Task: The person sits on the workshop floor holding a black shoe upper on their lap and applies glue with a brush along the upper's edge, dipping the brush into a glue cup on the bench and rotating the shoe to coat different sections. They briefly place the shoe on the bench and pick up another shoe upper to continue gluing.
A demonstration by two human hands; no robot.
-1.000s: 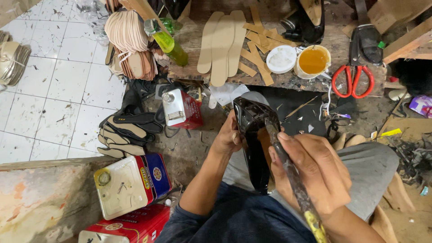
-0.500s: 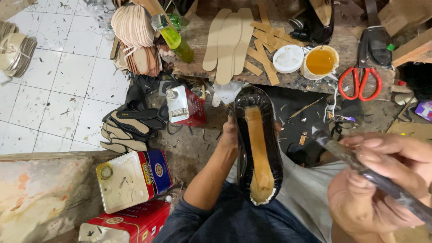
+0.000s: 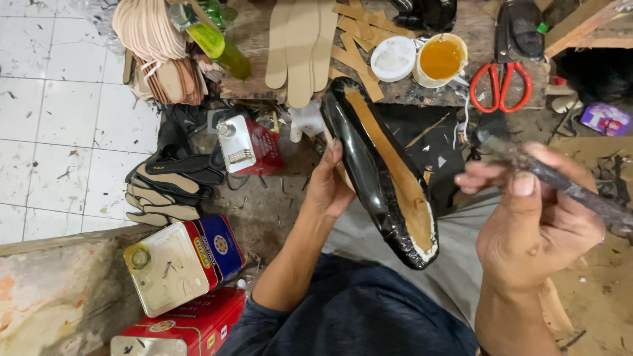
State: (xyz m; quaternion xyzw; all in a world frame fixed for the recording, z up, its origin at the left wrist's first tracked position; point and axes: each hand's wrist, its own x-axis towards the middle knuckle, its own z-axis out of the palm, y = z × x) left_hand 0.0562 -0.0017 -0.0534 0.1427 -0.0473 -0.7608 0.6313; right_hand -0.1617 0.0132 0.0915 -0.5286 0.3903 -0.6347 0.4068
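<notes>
My left hand (image 3: pixel 330 188) grips the side of a glossy black shoe upper on a last (image 3: pixel 376 165), turned sole-up so its tan insole board (image 3: pixel 395 178) shows. The shoe rests over my lap, toe pointing toward the workbench. My right hand (image 3: pixel 534 217) is closed around a dark, grimy metal tool handle (image 3: pixel 567 188), held to the right of the shoe and apart from it. The tool's working tip is near my fingers at upper left of the hand.
On the bench behind stand a tub of yellow glue (image 3: pixel 440 59), a white lid (image 3: pixel 393 58), red-handled scissors (image 3: pixel 500 86) and tan insole cutouts (image 3: pixel 300 46). A small red-and-white can (image 3: pixel 247 145), stacked black soles (image 3: pixel 171 188) and tin boxes (image 3: pixel 181 264) lie at left.
The right hand with the tool has pulled away from the shoe toward the right. The shoe has tilted so its insole faces up, still held by the left hand.
</notes>
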